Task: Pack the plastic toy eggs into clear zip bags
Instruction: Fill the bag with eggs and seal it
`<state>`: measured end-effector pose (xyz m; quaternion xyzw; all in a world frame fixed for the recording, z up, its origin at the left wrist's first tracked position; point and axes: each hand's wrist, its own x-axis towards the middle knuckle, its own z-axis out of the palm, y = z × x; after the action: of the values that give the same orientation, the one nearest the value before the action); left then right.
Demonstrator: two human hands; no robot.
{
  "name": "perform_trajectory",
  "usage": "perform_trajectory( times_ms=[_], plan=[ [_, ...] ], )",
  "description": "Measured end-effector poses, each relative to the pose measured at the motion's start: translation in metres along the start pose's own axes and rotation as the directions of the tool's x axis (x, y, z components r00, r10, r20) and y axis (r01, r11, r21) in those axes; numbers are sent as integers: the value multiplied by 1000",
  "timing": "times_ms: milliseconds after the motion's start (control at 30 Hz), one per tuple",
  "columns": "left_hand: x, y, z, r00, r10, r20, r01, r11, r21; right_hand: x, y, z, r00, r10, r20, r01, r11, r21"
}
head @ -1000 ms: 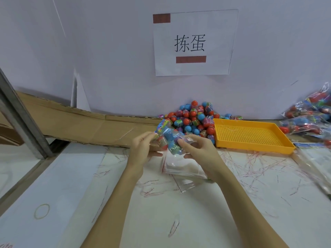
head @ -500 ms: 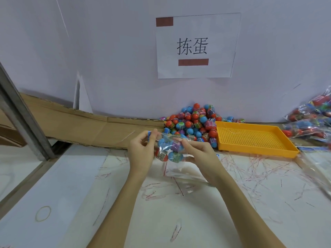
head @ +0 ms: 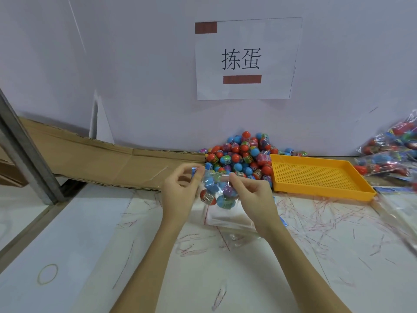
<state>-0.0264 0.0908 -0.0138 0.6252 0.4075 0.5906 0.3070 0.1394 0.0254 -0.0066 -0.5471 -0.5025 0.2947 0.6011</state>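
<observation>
A clear zip bag [head: 217, 192] holding several red, blue and purple toy eggs hangs above the table between my hands. My left hand [head: 180, 193] pinches the bag's top left corner. My right hand [head: 252, 194] pinches the top edge further right. Behind them a heap of loose toy eggs [head: 243, 154] lies against the wall. A stack of flat empty zip bags [head: 228, 219] lies on the table under the held bag.
An empty orange mesh tray [head: 316, 175] sits right of the egg heap. Filled bags of eggs [head: 392, 152] pile at the far right. Flattened cardboard [head: 101, 161] lies at the back left. A rubber band [head: 47, 274] lies near the front left. Thin red strips litter the table.
The bag has turned from lying tilted in both hands to hanging upright by its top edge. My left hand has slid along to the bag's top left corner.
</observation>
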Motion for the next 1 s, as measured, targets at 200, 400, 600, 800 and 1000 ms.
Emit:
perform_trajectory(
  times_ms=[200,400,600,800,1000],
  plan=[
    [6,-3,-13,970,-117,215,158,970,-184,-2,0,4,941,-320,-108,285,924,-253],
    [-3,2,4,839,-329,432,485,812,-324,-11,2,18,932,-334,139,361,839,-407],
    [3,3,1,836,-395,382,545,685,-484,-5,0,10,948,-314,-52,260,860,-438],
    [3,10,-2,819,-381,428,567,647,-509,-1,0,4,994,98,-50,-93,992,82],
    [3,14,-4,819,-429,382,563,731,-386,0,-5,-1,984,167,58,-173,974,145]
  ],
)
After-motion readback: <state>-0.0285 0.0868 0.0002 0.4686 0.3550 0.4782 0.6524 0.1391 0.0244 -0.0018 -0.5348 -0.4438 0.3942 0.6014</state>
